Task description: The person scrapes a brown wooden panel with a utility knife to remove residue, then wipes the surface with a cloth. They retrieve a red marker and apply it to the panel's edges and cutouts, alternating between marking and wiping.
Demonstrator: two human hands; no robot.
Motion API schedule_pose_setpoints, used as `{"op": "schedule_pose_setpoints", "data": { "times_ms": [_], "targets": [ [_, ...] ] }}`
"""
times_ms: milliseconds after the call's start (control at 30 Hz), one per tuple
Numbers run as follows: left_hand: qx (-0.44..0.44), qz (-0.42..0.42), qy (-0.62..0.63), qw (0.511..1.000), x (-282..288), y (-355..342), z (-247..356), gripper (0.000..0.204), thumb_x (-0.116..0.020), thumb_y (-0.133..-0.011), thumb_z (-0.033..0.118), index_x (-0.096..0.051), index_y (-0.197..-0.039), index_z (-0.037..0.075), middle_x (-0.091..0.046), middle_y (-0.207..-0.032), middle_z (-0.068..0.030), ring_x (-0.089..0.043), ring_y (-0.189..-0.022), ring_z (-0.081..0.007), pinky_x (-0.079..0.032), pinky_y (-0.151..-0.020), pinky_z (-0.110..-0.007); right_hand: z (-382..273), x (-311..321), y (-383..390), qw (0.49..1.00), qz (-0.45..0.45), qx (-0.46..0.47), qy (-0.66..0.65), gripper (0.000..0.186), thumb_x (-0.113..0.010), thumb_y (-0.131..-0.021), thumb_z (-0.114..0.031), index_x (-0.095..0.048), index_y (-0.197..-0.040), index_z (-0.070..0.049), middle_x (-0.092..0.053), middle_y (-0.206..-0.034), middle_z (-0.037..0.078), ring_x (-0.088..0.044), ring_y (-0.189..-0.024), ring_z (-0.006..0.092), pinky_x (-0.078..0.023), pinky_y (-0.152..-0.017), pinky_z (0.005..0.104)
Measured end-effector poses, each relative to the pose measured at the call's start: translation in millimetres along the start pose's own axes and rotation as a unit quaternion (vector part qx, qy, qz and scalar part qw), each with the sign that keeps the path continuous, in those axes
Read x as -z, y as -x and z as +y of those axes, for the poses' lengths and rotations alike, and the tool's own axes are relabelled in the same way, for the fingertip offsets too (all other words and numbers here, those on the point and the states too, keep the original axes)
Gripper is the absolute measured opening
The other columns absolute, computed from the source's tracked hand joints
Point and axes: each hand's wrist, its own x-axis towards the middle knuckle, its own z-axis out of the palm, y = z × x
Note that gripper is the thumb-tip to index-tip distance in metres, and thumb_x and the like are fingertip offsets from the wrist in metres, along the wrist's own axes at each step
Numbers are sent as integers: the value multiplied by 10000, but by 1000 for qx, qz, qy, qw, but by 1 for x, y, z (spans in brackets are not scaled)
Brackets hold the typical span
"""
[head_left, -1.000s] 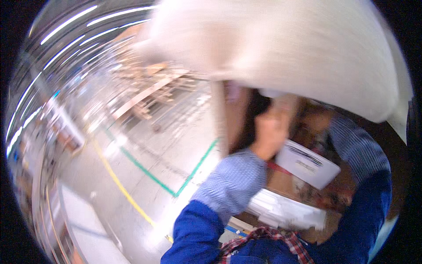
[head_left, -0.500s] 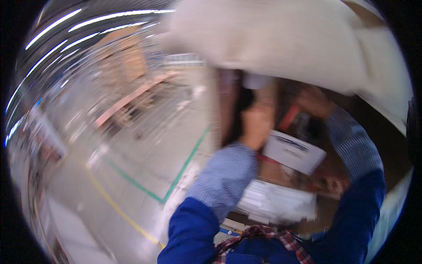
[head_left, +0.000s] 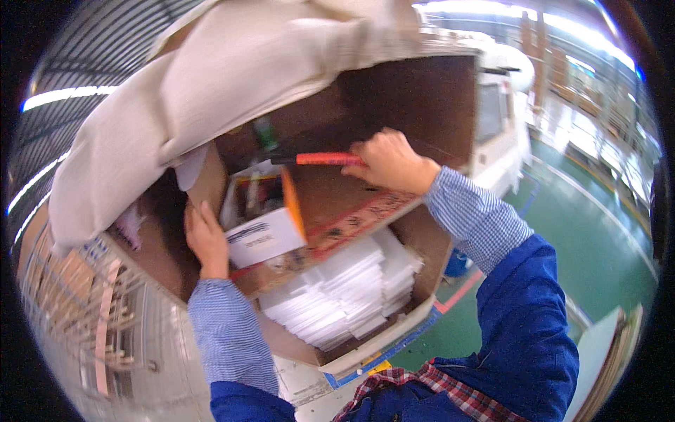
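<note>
My right hand (head_left: 392, 160) is closed around a slim red tool with a black end (head_left: 327, 159), held across the upper compartment of a brown wooden cabinet (head_left: 422, 98). The tool's exact kind is unclear. The black end points left, above an open white and orange box (head_left: 264, 243) of small items too blurred to name. My left hand (head_left: 205, 239) lies at that box's left side, fingers stretched up against a brown cardboard-like panel (head_left: 209, 179). It holds nothing that I can make out.
Thick cream cloth (head_left: 232, 91) drapes over the cabinet top. Stacked white sheets (head_left: 344, 285) fill the lower compartment. A red-printed strip (head_left: 365, 221) runs along the shelf edge. Boards (head_left: 608, 366) lean at right, and a slatted rack (head_left: 105, 316) stands at left.
The view has swung to the right. My right hand, earlier deep in the upper compartment, is further out with the red tool in it. My left hand has moved beside the white and orange box.
</note>
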Motion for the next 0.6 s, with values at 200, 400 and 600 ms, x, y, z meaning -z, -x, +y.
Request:
{"op": "schedule_pose_setpoints", "data": {
  "times_ms": [200, 400, 600],
  "targets": [
    [-198, -22, -5, 980, -7, 44, 124, 501, -433, -927, 294, -401, -1332, 2, -502, -1281, -170, -435, -1213, -329, -205, -1063, -487, 19, 78, 221, 826, -105, -272, -482, 369, -610, -864, -384, -621, -790, -23, -533, -589, 40, -490, -550, 108, -406, -512, 297],
    [-276, -156, 436, 842, 21, 190, 422, 498, -519, -879, 261, -444, -1274, -33, -466, -1302, -187, -452, -1179, -331, -309, -1008, -420, 1, 183, 459, 764, -41, -383, -518, 277, -602, -892, -277, -607, -983, -15, -585, -757, 8, -495, -701, 77, -411, -616, 255],
    [-112, -536, 699, 460, 105, 343, 655, 239, -491, -934, 145, -588, -1058, -35, -571, -829, -46, -520, -711, -87, -412, -602, -218, -65, 339, 661, 786, 50, -527, -321, 327, -600, -880, -262, -578, -1082, -5, -617, -764, 86, -568, -695, 139, -447, -647, 288]
  ]
}}
